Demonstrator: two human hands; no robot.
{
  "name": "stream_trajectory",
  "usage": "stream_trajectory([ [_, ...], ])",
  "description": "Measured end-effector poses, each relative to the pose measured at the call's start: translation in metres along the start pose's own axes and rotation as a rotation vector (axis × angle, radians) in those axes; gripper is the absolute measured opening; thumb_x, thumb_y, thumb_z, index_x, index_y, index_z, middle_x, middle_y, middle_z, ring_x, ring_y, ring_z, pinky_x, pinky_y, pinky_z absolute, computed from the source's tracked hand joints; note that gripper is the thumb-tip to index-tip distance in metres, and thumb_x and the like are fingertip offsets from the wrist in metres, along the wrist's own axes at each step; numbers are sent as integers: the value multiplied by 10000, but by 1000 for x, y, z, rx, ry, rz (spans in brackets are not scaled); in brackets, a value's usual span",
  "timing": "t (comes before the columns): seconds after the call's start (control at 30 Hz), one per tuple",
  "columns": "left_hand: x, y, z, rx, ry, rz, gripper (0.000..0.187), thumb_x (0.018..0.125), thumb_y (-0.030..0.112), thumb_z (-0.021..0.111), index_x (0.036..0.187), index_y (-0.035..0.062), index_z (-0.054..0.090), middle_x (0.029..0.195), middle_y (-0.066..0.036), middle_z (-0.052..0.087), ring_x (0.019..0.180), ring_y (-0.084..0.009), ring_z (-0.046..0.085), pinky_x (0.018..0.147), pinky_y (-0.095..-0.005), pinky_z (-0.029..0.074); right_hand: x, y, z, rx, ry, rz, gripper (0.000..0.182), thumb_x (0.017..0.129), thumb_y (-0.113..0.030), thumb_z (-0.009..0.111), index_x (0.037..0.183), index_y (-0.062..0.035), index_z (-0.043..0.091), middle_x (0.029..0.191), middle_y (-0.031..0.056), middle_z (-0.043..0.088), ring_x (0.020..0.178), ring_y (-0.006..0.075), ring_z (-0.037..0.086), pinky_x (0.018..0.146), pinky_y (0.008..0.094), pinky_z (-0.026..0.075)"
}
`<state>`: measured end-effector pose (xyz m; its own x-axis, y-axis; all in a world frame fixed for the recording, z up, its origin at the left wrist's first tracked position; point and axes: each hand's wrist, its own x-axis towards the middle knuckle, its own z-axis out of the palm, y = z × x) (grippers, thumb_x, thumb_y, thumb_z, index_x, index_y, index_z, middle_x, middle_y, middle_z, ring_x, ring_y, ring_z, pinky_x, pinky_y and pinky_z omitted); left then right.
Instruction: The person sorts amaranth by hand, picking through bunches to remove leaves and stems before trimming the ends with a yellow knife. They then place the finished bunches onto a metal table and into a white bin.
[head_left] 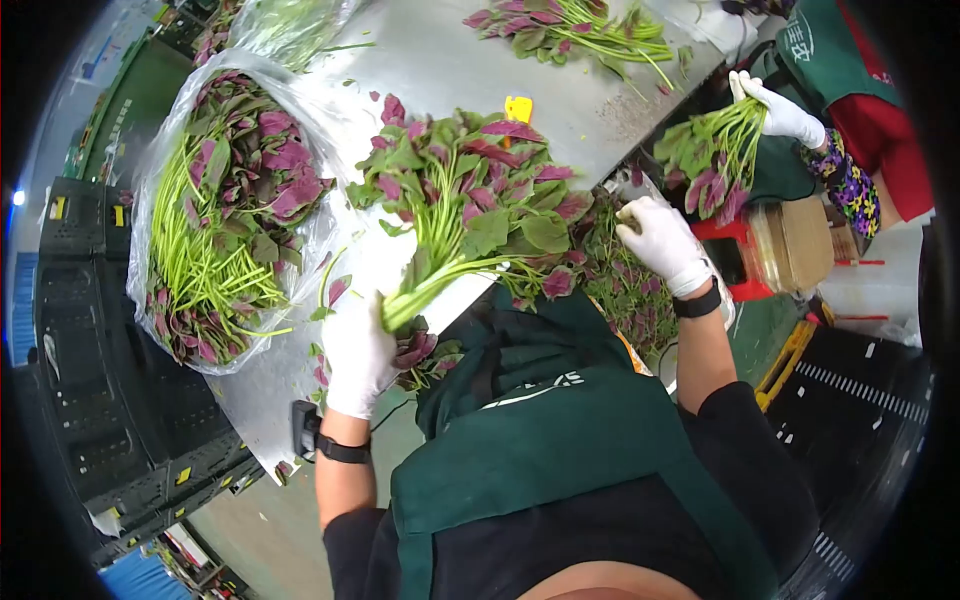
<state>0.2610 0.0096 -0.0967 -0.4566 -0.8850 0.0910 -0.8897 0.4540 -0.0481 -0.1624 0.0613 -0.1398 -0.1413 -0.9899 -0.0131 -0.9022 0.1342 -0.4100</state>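
My left hand (360, 358), in a white glove, is closed round the stems of a bunch of red amaranth (485, 205). The bunch's green and purple leaves fan out to the upper right, over the table edge. My right hand (662, 245), also gloved, hangs above a bin of loose leaves and stems (630, 290). Its fingers are curled together, and whatever they may hold is too small to make out. Left of the held bunch, a clear plastic bag (150, 225) lies open around a large heap of amaranth (215, 245).
A metal table (400, 45) carries more amaranth (590, 35) at the far side and a yellow tool (517, 110). At right, a co-worker's gloved hand (785, 112) holds another bunch (715, 155). A red crate (730, 250) stands beside the bin; black crates (90, 380) line the left.
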Motion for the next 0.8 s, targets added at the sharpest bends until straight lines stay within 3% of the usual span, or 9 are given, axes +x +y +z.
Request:
stream_trajectory([
  [0.07, 22, -14, -38, 77, 149, 52, 234, 685, 11, 634, 897, 109, 616, 731, -92, 609, 701, -300, 621, 609, -423, 467, 1, -1, 11, 10, -19, -58, 226, 813, -294, 681, 939, -106, 680, 928, 107, 674, 915, 303, 640, 811, 434, 479],
  [0.17, 49, -19, -106, 329, 294, -28, 284, 664, 24, 639, 927, 105, 567, 803, -79, 526, 792, -268, 551, 678, -395, 403, 1, -14, 10, 63, -36, -103, 216, 821, -275, 681, 950, -102, 672, 913, 112, 662, 921, 308, 637, 809, 436, 479],
  [0.3, 63, -18, -144, 415, 522, 1, 375, 661, 17, 658, 1023, 92, 595, 832, -65, 543, 808, -254, 551, 749, -379, 433, -5, -26, 10, 111, -17, -122, 203, 811, -252, 688, 923, -84, 674, 900, 123, 654, 892, 323, 637, 797, 437, 488],
  [0.4, 58, -16, -117, 467, 444, -22, 351, 689, 50, 658, 1030, 93, 588, 849, -65, 552, 810, -240, 551, 750, -381, 433, -13, -28, 16, 40, -30, -153, 207, 802, -250, 688, 925, -84, 675, 892, 128, 654, 885, 323, 639, 783, 446, 493],
  [0.5, 40, -7, -54, 461, 210, 43, 278, 794, 70, 568, 1072, 56, 567, 827, -77, 563, 775, -246, 551, 700, -380, 418, -21, -22, 34, 40, -77, -218, 209, 792, -249, 682, 921, -85, 678, 873, 133, 655, 865, 326, 641, 764, 451, 498],
  [0.57, 23, -1, -5, 475, 64, 75, 260, 806, 95, 552, 1061, 50, 573, 822, -95, 582, 780, -248, 562, 703, -378, 434, -30, -30, 36, 7, -88, -276, 207, 782, -255, 668, 895, -82, 682, 838, 138, 655, 840, 328, 646, 749, 452, 504],
  [0.6, 14, 0, 23, 486, -61, 50, 229, 820, 89, 545, 1041, 33, 569, 808, -103, 582, 777, -255, 570, 699, -381, 434, -31, -38, 32, -97, -228, -285, 219, 789, -273, 652, 885, -79, 689, 851, 142, 665, 851, 326, 652, 759, 449, 508],
  [0.67, 4, 2, 38, 350, -59, 21, 217, 831, 83, 534, 1037, 23, 568, 812, -112, 581, 775, -262, 577, 692, -389, 430, -38, -42, 36, 81, -267, -350, 248, 800, -302, 638, 889, -77, 696, 889, 145, 684, 877, 318, 661, 776, 446, 511],
  [0.8, -1, 3, 36, 295, -7, 1, 218, 840, 78, 521, 1043, 11, 567, 826, -125, 582, 777, -262, 578, 690, -386, 427, -33, -71, 17, 167, -511, -430, 263, 817, -318, 623, 837, -66, 697, 784, 161, 671, 758, 346, 661, 697, 448, 522],
])
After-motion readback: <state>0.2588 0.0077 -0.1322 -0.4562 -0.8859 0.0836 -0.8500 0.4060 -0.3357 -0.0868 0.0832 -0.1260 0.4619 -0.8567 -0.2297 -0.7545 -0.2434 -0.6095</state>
